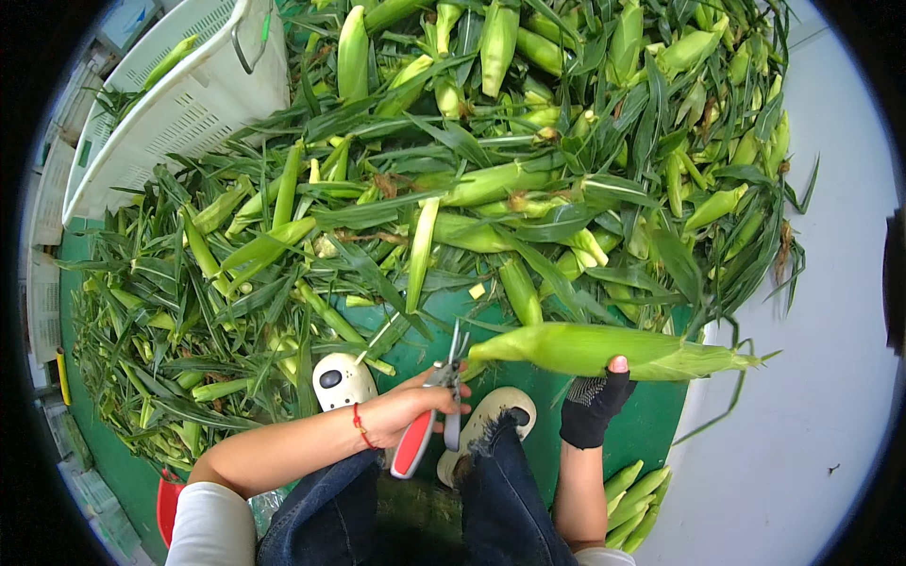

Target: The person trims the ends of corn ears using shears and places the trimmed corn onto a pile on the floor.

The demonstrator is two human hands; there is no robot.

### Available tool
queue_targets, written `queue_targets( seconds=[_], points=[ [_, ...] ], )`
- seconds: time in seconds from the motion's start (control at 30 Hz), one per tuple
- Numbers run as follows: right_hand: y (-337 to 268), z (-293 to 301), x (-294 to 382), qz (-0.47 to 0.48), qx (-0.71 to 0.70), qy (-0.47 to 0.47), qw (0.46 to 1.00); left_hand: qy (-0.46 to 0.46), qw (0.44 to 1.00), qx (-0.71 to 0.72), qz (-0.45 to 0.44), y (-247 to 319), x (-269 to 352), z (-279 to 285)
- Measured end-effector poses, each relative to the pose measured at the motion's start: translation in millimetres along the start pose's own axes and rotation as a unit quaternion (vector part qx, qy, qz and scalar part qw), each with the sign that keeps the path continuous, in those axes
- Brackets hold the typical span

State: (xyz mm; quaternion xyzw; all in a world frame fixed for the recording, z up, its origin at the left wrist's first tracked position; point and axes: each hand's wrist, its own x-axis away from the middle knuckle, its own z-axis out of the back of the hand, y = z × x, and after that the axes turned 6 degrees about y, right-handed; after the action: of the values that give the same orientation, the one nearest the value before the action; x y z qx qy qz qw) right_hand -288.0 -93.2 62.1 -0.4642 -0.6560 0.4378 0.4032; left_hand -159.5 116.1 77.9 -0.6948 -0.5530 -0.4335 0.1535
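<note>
My left hand (405, 409), bare with a red cord bracelet at the wrist, grips a pair of pruning shears (415, 444) with red and grey handles. The blades point away from me and look slightly parted, just left of a corn ear's stem end. That ear of corn (601, 348) is in its green husk and lies crosswise, with its tapered tip to the right. My right hand (599, 405) wears a black fingerless glove with a dotted palm and holds the ear from below, thumb over its near side. Whether the blades touch the stem cannot be told.
A large heap of husked corn ears (495, 180) and leaves spreads ahead. Loose leaves and trimmings (163, 339) pile up on the left. A white perforated crate (191, 106) stands far left. Several trimmed ears (633, 506) lie beside my right forearm, on the green floor (559, 446).
</note>
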Motion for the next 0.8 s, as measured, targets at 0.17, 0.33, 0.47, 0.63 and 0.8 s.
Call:
queue_targets(
  seconds=[0.17,0.33,0.47,0.63,0.8],
  points=[
    [6.5,3.5,6.5,-0.046,-0.022,-0.094,0.994,-0.073,0.992,0.101,0.031,-17.4,1.2,-3.8],
    [17.2,-7.2,22.4,-0.051,-0.017,-0.053,0.997,0.026,0.998,-0.016,-0.058,-15.9,-18.8,14.4],
    [14.1,-10.9,32.1,-0.096,-0.009,-0.054,0.994,0.113,0.982,0.088,-0.126,-2.7,-19.9,1.3],
    [15.1,-32.3,55.8,-0.195,-0.013,-0.088,0.977,0.190,0.939,0.145,-0.245,15.7,-40.2,-2.7],
    [34.7,-18.4,39.7,-0.451,-0.277,-0.065,0.846,0.195,0.899,0.024,-0.391,18.5,-17.9,-3.0]
  ],
)
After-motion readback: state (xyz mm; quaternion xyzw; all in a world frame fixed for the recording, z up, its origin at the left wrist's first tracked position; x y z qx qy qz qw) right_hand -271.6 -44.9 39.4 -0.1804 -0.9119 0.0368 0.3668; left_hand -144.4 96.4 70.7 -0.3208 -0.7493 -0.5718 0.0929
